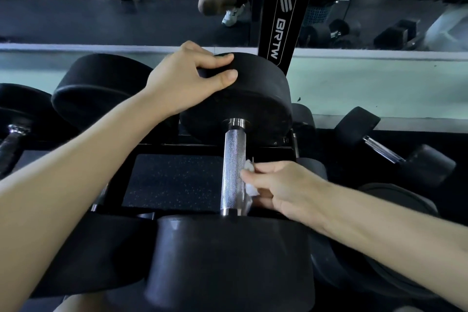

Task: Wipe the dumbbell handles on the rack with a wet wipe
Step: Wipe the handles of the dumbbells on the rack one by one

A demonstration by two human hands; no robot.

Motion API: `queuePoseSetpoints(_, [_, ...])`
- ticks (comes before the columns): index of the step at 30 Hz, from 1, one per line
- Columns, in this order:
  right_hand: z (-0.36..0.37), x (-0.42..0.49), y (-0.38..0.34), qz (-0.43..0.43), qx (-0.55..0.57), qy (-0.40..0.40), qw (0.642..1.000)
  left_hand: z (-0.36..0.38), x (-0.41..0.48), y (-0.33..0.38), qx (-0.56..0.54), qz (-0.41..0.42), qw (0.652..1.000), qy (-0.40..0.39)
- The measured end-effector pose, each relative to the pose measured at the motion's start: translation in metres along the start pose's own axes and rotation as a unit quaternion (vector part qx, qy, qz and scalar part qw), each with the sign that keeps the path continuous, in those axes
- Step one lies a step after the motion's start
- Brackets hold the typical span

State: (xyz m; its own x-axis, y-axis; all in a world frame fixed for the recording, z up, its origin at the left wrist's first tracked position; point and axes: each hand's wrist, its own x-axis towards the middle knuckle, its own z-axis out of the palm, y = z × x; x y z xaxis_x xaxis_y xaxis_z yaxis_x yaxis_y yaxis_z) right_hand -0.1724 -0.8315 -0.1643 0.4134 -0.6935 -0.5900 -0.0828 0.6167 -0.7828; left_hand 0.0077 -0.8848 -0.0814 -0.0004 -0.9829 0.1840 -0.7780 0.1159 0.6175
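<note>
The right hand [283, 186] is pinching a wet wipe [249, 180] against the dumbbell handle [233, 167]; the left hand [187, 78] is gripping the far head [253, 94].

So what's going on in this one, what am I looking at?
A person is cleaning a dumbbell that lies on a rack. The right hand pinches a white wet wipe against the right side of the knurled metal handle, on the half nearer the camera. The left hand grips the rim of the dumbbell's far head, apparently to steady it. Other dumbbells lie on either side.
</note>
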Motion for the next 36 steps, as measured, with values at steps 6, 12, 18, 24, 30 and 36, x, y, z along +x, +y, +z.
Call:
queuePoseSetpoints(6, [0.001, 0.022, -0.053, 0.051, 0.137, -0.018, 0.989, 0.000, 0.001, 0.000, -0.004, 0.003, 1.000, 0.003])
queuePoseSetpoints(12, [0.003, -0.011, -0.019, -0.004, -0.071, -0.012, 0.997, 0.000, 0.000, -0.001, 0.009, 0.008, 1.000, 0.006])
queuePoseSetpoints(18, [0.003, 0.030, -0.041, -0.020, 0.040, 0.072, 0.996, 0.000, 0.001, -0.004, 0.006, 0.011, 1.000, 0.015])
queuePoseSetpoints(24, [0.000, 0.014, -0.016, -0.025, 0.009, -0.003, 1.000, 0.003, 0.001, -0.005, 0.003, 0.009, 0.999, 0.031])
queuePoseSetpoints(30, [0.000, -0.025, -0.025, -0.052, -0.247, 0.056, 0.966, 0.002, 0.003, -0.008, 0.015, 0.016, 1.000, 0.022])
queuePoseSetpoints(36, [0.021, -0.009, -0.064, -0.352, -0.508, 0.086, 0.781, -0.004, 0.004, -0.013, 0.020, 0.041, 0.999, -0.004])
